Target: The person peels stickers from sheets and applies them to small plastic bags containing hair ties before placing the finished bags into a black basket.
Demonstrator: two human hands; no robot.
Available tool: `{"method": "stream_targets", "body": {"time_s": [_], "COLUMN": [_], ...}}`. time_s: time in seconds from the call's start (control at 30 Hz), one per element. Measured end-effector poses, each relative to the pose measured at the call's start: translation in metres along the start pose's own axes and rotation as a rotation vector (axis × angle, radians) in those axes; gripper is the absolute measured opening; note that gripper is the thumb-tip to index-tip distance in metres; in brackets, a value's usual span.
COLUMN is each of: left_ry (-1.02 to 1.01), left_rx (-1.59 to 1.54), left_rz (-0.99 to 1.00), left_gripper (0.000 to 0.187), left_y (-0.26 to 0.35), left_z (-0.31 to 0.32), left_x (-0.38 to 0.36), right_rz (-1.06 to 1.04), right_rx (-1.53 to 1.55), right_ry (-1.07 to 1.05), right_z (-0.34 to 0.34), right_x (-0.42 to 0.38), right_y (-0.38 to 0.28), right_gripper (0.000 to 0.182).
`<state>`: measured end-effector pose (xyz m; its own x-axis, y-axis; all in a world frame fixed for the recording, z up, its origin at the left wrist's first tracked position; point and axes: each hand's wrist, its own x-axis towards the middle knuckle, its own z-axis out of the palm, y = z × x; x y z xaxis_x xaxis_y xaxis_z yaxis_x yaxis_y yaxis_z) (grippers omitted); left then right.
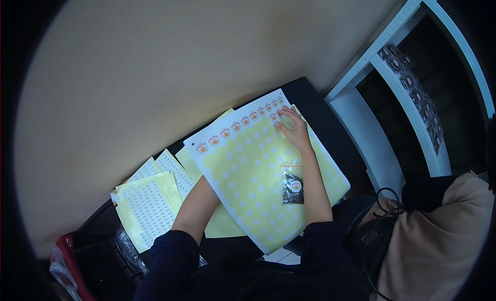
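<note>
A large sticker sheet (pixel 243 171) with a yellow backing lies tilted in front of me. Round orange-and-white stickers (pixel 236 126) run along its top edge, and much of the rest shows bare backing with pale spots. My right hand (pixel 294 129) rests on the sheet's upper right, thumb and fingers apart, beside a sticker (pixel 274 117) in the second row. Under the sheet goes my left forearm (pixel 199 208); that hand is hidden. Near my right forearm, a small clear zip bag (pixel 293 188) of dark contents, with a round sticker on it, lies on the sheet.
Several yellow-backed label sheets (pixel 147 208) lie left on the black table (pixel 310 96). A white shelf (pixel 356 125) at right holds a row of small bags (pixel 413 91). A red container (pixel 66 249) stands lower left; beige cloth (pixel 439 239) is lower right.
</note>
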<state>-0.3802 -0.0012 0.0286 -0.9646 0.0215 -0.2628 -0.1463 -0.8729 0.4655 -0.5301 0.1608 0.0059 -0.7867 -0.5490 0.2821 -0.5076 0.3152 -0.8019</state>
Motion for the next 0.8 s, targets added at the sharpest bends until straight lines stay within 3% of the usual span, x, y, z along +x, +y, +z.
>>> {"method": "stream_targets", "body": {"time_s": [0.27,0.8], "left_ry": [-0.016,-0.091], "left_rx": [-0.05,-0.154], "left_rz": [-0.038,-0.034], "left_gripper": [0.055,0.057], "left_y": [-0.006,-0.006], "left_z": [-0.011,-0.014], "left_x": [0.007,0.008], "right_rz": [-0.133,-0.159], "right_rx": [0.016,0.031], "right_ry": [0.049,-0.027], "right_z": [0.002,0.0], "right_x": [-0.003,0.003], "right_y": [-0.019,-0.02], "right_gripper": [0.028,0.021]}}
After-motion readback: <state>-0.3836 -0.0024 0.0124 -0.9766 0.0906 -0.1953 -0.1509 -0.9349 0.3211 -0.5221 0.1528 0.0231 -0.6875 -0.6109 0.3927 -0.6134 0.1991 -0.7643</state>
